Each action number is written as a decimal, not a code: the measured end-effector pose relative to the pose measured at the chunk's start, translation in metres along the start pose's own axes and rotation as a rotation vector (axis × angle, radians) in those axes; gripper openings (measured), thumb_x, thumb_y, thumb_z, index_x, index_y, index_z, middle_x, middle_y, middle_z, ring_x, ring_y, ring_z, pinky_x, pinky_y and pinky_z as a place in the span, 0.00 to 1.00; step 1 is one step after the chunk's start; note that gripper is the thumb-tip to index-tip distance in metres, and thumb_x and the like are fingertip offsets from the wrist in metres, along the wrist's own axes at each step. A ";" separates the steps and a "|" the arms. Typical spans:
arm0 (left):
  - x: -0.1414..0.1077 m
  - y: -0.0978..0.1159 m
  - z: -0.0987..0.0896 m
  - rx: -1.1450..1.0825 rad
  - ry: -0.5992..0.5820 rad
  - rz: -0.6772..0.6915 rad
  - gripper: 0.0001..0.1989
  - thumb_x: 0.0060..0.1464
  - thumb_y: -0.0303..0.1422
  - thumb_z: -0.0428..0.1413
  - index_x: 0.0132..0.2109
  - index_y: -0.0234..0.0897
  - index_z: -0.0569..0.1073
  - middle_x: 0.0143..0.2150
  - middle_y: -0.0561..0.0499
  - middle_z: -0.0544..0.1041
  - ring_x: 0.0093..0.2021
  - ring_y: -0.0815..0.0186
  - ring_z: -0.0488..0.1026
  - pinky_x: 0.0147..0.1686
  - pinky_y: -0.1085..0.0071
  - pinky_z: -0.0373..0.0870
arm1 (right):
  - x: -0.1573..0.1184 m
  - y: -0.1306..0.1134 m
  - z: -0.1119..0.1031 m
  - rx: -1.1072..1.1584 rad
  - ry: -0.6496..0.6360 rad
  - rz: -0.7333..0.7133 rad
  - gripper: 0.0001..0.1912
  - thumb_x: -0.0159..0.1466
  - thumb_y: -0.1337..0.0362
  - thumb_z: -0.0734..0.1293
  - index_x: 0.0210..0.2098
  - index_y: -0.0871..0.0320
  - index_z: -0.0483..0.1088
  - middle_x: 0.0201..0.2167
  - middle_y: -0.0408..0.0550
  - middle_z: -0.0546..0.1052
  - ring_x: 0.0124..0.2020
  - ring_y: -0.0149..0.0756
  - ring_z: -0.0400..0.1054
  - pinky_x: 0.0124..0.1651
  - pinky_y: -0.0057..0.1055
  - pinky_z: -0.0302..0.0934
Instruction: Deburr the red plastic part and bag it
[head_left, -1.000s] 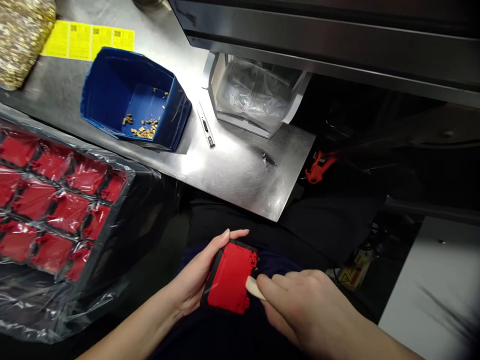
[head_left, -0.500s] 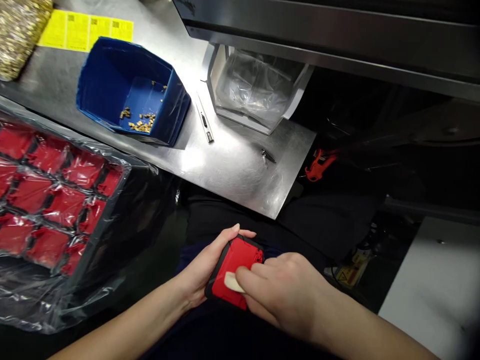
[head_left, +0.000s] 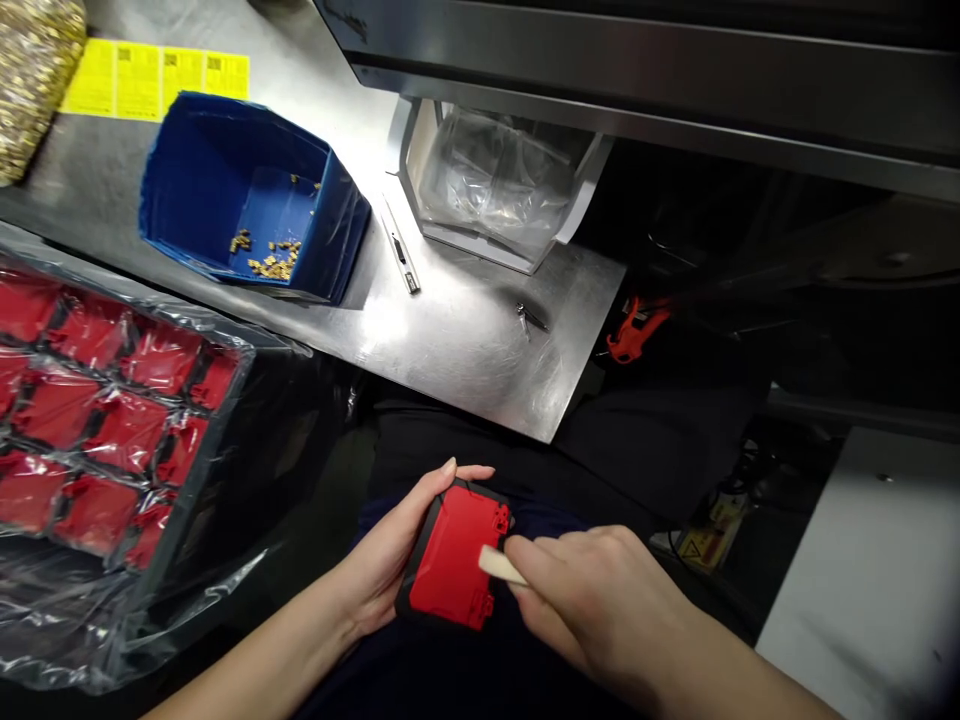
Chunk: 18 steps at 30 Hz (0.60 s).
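a person looks down at their 2 bare hands, held low over dark clothing (head_left: 442, 425) in front of a shiny metal bench (head_left: 480, 365). the left hand (head_left: 382, 570) grips a red and black case (head_left: 450, 560) from its left side; the fingers are curled around the black edge, partly hidden behind the case. the right hand (head_left: 592, 600) has its fingers closed in a pinch on a cream-coloured piece (head_left: 501, 567), whose tip lies over the case's right edge; whether it touches the surface is hard to tell.

on the bench, a blue bin (head_left: 337, 235) contains a scatter of small brass-coloured pieces (head_left: 274, 265). just beside it lies a slim knife (head_left: 400, 250), near a grey bin (head_left: 480, 246) of clear plastic bags (head_left: 502, 175). a strip of 4 yellow labels (head_left: 161, 78) lies behind the blue bin, next to a bag of brass-coloured pieces (head_left: 34, 85). at left, a dark crate (head_left: 251, 450) draped in clear plastic holds rows of red parts (head_left: 129, 430). an orange tool (head_left: 632, 332) sits past the bench's right corner.
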<state>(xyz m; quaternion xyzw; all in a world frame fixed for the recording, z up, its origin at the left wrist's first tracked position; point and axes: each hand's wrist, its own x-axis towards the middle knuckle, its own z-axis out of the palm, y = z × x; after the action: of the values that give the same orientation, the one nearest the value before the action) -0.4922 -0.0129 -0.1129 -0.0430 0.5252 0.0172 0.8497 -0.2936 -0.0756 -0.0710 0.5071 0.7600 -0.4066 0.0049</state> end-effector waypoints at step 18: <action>0.003 -0.002 0.000 0.007 -0.024 -0.005 0.27 0.63 0.52 0.57 0.61 0.43 0.74 0.45 0.40 0.84 0.40 0.55 0.81 0.40 0.63 0.79 | -0.006 -0.012 0.003 -0.080 0.083 0.072 0.06 0.68 0.68 0.62 0.38 0.50 0.59 0.23 0.34 0.73 0.21 0.34 0.68 0.27 0.35 0.40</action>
<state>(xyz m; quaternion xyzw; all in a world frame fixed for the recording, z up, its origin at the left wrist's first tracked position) -0.4909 -0.0149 -0.1157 -0.0410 0.5147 0.0136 0.8563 -0.3009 -0.0833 -0.0634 0.5497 0.7566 -0.3539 0.0083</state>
